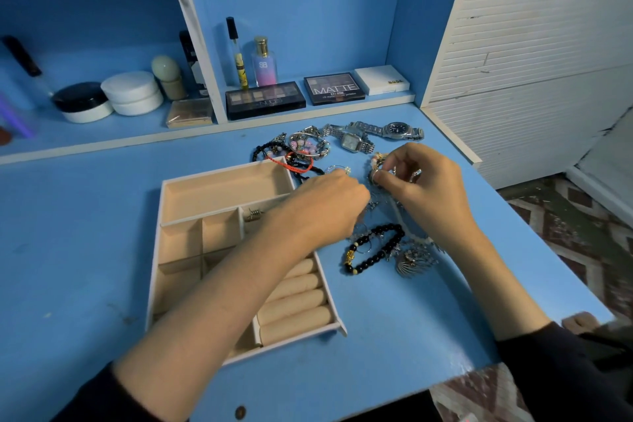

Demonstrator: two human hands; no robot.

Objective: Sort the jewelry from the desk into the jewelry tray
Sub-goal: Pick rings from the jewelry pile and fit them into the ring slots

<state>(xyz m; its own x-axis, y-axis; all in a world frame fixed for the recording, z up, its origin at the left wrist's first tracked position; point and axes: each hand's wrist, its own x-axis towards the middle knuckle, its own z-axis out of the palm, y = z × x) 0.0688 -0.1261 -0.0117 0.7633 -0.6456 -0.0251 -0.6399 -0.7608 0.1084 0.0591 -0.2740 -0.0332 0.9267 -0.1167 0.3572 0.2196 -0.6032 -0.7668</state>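
The blue table (85, 216) has open surface along its left and near edges. The beige compartmented jewelry tray (219, 188) sits mid-table, with tangled beaded and silver jewelry (411, 257) toward the right edge. The right hand (424, 185) grip pinches a silvery ring (376, 176). I cannot tell the state of the left hand (325, 209) grip.

Two watches (352, 142) at one o'clock, three makeup palettes (264, 100) at twelve, two round jars (133, 92) at ten, one jewelry tray (222, 192).

tray (178, 284) left, jewelry (376, 250) right, on desk (85, 216)
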